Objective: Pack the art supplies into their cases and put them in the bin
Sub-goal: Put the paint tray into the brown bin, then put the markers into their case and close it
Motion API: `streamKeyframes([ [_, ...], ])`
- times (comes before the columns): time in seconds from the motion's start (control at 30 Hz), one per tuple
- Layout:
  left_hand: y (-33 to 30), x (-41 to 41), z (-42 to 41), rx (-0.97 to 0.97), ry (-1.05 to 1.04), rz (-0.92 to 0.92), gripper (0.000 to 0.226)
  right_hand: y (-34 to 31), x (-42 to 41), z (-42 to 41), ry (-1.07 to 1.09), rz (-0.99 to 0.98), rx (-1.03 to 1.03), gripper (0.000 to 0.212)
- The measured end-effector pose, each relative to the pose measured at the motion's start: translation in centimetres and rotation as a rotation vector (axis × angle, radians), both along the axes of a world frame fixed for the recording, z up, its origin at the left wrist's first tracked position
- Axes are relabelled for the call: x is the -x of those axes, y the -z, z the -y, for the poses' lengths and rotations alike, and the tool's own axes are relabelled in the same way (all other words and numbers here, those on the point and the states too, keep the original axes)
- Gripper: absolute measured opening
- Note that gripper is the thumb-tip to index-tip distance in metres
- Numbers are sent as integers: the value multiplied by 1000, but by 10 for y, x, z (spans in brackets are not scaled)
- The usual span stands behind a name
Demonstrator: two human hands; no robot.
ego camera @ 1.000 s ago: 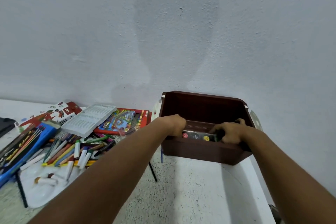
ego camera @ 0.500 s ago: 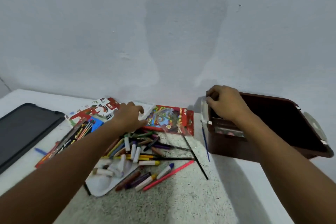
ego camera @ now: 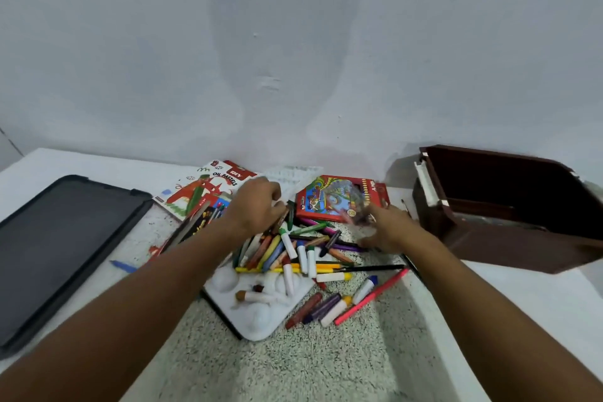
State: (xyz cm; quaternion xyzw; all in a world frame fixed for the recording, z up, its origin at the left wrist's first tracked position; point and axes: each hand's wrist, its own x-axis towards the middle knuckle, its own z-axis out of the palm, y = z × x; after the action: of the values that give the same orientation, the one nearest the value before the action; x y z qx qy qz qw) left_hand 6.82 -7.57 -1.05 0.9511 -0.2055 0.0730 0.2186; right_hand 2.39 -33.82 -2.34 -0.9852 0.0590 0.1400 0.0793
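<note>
A heap of loose crayons and markers point(ego camera: 293, 251) lies mid-table, partly on a white paint palette point(ego camera: 261, 316). Behind it are a red coloured-pencil box point(ego camera: 326, 196), an oil pastels box point(ego camera: 202, 186) and a clear plastic insert tray point(ego camera: 293, 173). The brown bin point(ego camera: 522, 248) stands at the right, with something lying inside it. My left hand point(ego camera: 254, 206) rests on the far end of the heap with fingers curled down onto the crayons. My right hand point(ego camera: 385, 232), blurred, hovers over the heap's right side with fingers spread, in front of the red box.
A black flat case point(ego camera: 65, 238) lies at the left. A pink pencil point(ego camera: 372, 297) and a thin black brush point(ego camera: 375, 268) lie at the heap's near right. A flat pencil pack point(ego camera: 192, 225) sits under my left forearm. The wall is close behind.
My right hand left the bin's rim and swung left to the heap. My left hand shifted from the insert tray down onto the crayons. The view turned left.
</note>
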Motion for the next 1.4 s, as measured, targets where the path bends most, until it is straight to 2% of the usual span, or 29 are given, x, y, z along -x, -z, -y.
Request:
streamKeyframes([
  [0.13,-23,-4,-29,115,-23,108,16,-3,7,-2,25,92,-33,49],
  [0.2,-28,-9,-44,101,-49,154,17,-8,11,-3,44,149,-56,44],
  [0.33,-17,-13,-81,14,-106,133,16,-18,28,-9,10,252,-76,49],
  [0.47,6,-10,-115,21,-180,77,12,-25,47,-20,-41,260,-147,55],
  [0.6,17,-5,-132,34,-189,59,18,-24,60,-32,-99,276,-157,60],
  [0.93,19,4,-139,110,-177,-11,31,-16,65,-49,-179,279,-179,54],
  [1.03,16,9,-135,70,-152,48,34,-14,66,-52,-199,271,-182,52],
  [1.13,7,30,-117,139,49,14,57,-14,70,-57,-266,278,-164,53],
  [1.2,5,52,-101,122,229,-44,80,-18,77,-64,-310,270,-161,57],
  [1.27,14,73,-90,103,318,-109,98,-19,87,-71,-386,297,-170,61],
  [1.33,29,93,-86,189,331,-175,103,-19,101,-76,-449,307,-176,63],
  [1.4,45,111,-84,283,317,-156,102,-18,117,-79,-479,281,-167,64],
])
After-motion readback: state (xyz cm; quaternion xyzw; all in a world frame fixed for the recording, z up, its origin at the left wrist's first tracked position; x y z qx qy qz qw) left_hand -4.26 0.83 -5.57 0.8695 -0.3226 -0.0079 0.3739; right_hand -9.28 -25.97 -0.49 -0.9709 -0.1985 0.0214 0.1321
